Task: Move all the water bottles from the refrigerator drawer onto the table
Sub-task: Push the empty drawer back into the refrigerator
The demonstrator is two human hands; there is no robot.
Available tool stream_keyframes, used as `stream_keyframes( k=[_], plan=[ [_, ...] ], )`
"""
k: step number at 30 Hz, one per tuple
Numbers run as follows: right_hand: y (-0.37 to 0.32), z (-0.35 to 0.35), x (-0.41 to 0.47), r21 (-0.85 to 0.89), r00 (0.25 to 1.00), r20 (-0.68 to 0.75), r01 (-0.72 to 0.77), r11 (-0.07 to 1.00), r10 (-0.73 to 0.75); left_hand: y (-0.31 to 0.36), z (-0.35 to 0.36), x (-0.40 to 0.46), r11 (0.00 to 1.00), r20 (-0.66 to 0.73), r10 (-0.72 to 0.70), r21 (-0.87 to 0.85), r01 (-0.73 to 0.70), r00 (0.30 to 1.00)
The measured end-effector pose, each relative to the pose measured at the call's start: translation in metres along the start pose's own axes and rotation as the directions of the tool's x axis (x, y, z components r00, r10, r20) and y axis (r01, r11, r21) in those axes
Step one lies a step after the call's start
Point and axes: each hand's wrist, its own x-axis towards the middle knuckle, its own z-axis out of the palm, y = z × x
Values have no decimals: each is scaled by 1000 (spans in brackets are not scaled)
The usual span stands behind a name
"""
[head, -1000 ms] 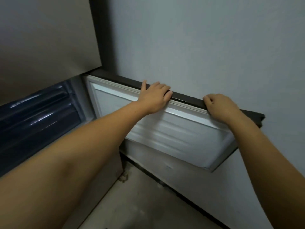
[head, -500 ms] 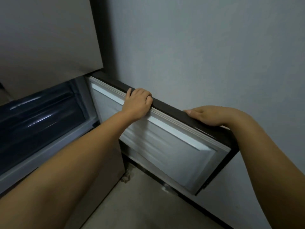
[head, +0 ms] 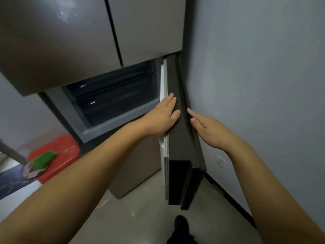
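At the far left, low down, one red plastic container (head: 58,155) sits on the floor with one green rectangular object (head: 44,160) lying on its lid. Above and right of it stands one tall grey-brown metal refrigerator (head: 52,41), with two closed upper doors meeting at a dark vertical seam. Below these doors the lower compartment is open, showing one dark translucent refrigerator drawer (head: 112,97) with a second drawer front stacked above it; glare marks show on the fronts, and what lies inside cannot be made out, so no water bottles can be counted.

Right of the compartment, one dark lower refrigerator door (head: 181,138) with a white inner lining stands swung wide, seen nearly edge-on, close to the pale grey wall (head: 263,85). Two bare hands are on it. The left hand (head: 163,117) lies flat with straight fingers along the door's top edge, on the side towards the compartment, holding nothing. The right hand (head: 211,131) reaches from the wall side, its fingers straight and its fingertips touching the door's outer edge, also holding nothing. The drawer lies just left of and beyond the left hand, apart from it, and farther from the right hand, with the door between.

At the bottom centre, one dark shoe (head: 181,224) rests on the pale tiled floor (head: 140,217).
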Motion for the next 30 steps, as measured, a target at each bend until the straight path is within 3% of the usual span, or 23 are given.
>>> stream_keyframes(
  k=[4, 8, 17, 23, 30],
  plan=[
    [-31, 48, 18, 100, 981, -161, 121, 988, -104, -16, -14, -60, 991, -31, -93, 98, 95, 995],
    [-51, 78, 43, 23, 946, -220, 247, 969, -236, -37, -15, -98, 950, -148, -182, 229, 212, 972],
    [-77, 93, 133, -167, 923, -61, 366, 915, -380, -100, -28, -105, 771, -386, -386, 364, 522, 838],
    [-90, 106, 183, -303, 883, 17, 452, 839, -470, -151, 5, -76, 691, -419, -352, 487, 535, 837],
    [-97, 109, 236, -438, 853, 122, 505, 744, -507, -224, -20, -52, 640, -434, -338, 545, 542, 835]
  ],
)
